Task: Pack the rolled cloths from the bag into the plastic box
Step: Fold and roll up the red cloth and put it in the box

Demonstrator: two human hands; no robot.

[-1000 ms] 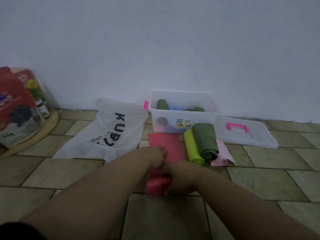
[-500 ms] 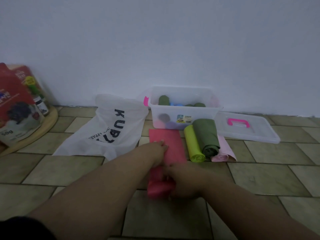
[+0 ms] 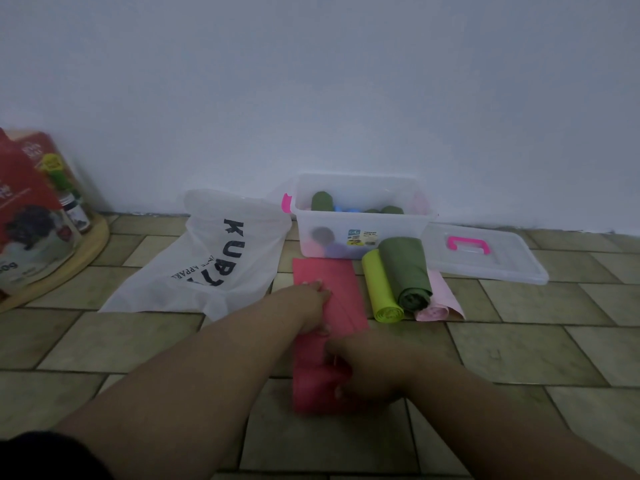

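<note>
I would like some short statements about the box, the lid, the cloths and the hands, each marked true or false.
1. The plastic box is closed by its lid. False: the lid lies on the floor to its right.
2. Both hands, left hand and right hand, touch the red cloth. True.
3. The dark green roll lies beside the lime roll. True.
4. The white bag stands upright. False: it lies flat on the floor.
</note>
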